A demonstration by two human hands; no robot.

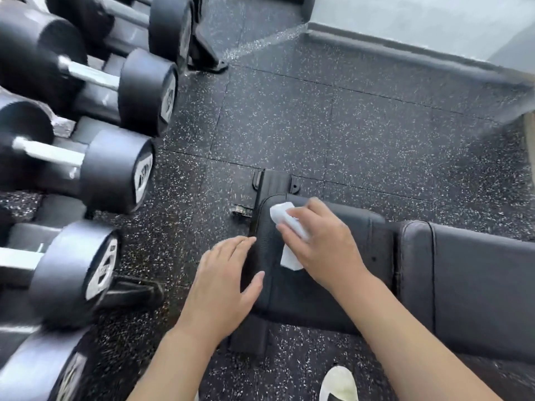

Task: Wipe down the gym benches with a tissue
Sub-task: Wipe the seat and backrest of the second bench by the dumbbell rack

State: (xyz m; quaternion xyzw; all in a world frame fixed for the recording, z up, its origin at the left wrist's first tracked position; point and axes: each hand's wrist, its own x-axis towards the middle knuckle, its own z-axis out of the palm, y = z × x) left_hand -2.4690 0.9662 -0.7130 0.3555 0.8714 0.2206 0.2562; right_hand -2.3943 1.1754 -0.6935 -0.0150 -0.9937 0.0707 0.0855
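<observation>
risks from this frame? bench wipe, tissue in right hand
1. The tissue is only pressed under the right hand fingers, with loose ends sticking out both sides; it may bunch or tear on the bench pad.
2. The wipe is at the pad's end, beside the metal bracket; the tissue could snag there.
3. The left hand rests at the pad's edge close to the dumbbells; a wide stroke might knock them.

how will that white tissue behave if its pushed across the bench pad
Probably floppy: the tissue bends under the right hand. Likely light, so it should slide easily on the smooth bench pad, though it may bunch or tear.
</observation>
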